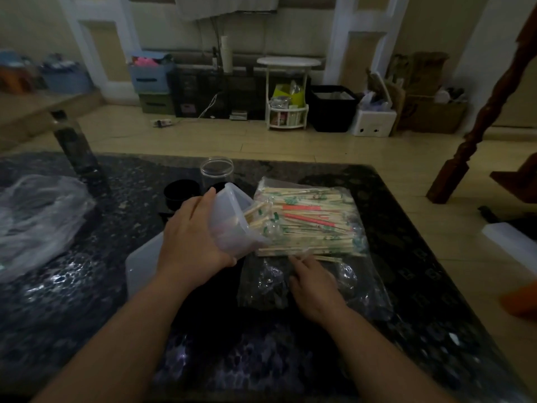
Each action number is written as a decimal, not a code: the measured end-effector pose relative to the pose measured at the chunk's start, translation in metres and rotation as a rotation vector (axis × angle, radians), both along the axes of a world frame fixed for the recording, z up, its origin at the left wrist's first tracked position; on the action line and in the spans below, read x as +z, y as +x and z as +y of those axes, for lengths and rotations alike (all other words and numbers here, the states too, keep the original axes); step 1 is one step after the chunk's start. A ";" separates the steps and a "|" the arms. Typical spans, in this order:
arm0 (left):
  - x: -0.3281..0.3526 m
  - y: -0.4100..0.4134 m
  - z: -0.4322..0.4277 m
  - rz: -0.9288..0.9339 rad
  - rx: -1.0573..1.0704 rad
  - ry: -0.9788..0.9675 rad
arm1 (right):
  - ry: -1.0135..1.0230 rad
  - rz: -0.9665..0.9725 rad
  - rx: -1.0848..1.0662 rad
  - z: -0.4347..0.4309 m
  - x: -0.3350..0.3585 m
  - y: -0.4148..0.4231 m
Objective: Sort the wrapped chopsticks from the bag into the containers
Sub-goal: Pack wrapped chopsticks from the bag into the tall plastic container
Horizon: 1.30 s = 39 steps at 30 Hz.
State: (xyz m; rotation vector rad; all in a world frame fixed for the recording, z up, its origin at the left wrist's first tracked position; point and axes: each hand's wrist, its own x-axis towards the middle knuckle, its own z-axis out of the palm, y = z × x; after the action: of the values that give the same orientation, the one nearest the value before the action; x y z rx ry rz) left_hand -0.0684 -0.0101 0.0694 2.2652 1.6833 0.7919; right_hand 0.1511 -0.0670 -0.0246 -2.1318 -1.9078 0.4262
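A pile of wrapped chopsticks [313, 222] lies on a clear plastic bag [360, 283] in the middle of the dark stone table [87, 301]. My left hand [194, 237] grips a translucent plastic container [232, 219], tilted on its side with its mouth toward the pile and a few chopsticks inside. My right hand [313, 277] rests on the bag at the pile's near edge, its fingertips pinching a chopstick. A clear round jar [217, 173] stands upright behind the container.
A black cup [181, 193] sits left of the jar. A white lid or tray [142, 263] lies under my left wrist. A crumpled clear bag [37, 219] is at the table's left. A wooden post [479, 117] stands beyond the right edge.
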 end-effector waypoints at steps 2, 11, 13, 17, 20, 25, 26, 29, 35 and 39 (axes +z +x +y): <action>0.000 -0.001 0.004 -0.004 0.010 -0.003 | 0.027 -0.035 -0.008 0.003 -0.002 -0.004; 0.002 -0.006 0.008 -0.055 0.023 -0.018 | -0.087 -0.141 -0.057 0.039 0.011 -0.004; 0.001 -0.006 0.009 -0.056 0.027 -0.025 | -0.118 -0.159 -0.039 0.046 0.015 -0.003; 0.001 -0.005 0.010 -0.054 0.026 -0.030 | -0.111 -0.111 -0.025 0.051 0.015 0.001; 0.001 -0.005 0.009 -0.052 0.029 -0.031 | -0.112 -0.096 -0.005 0.053 0.012 0.002; 0.001 -0.005 0.009 -0.049 0.037 -0.035 | -0.039 -0.127 0.020 0.052 0.006 0.002; 0.001 -0.005 0.009 -0.048 0.037 -0.033 | -0.009 -0.151 0.028 0.051 0.004 0.002; 0.002 -0.004 0.008 -0.048 0.032 -0.032 | 0.008 -0.137 0.043 0.047 0.000 0.004; 0.002 -0.003 0.006 -0.041 0.031 -0.027 | 0.044 -0.260 0.083 0.040 0.004 0.004; 0.002 -0.002 0.006 -0.032 0.025 -0.024 | 0.196 -0.350 0.060 0.028 0.015 0.003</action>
State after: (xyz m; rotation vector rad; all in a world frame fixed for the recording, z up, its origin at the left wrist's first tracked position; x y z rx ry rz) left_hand -0.0708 -0.0040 0.0713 2.2081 1.7011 0.8048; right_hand 0.1537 -0.0395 -0.0098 -2.1301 -2.0965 -0.1319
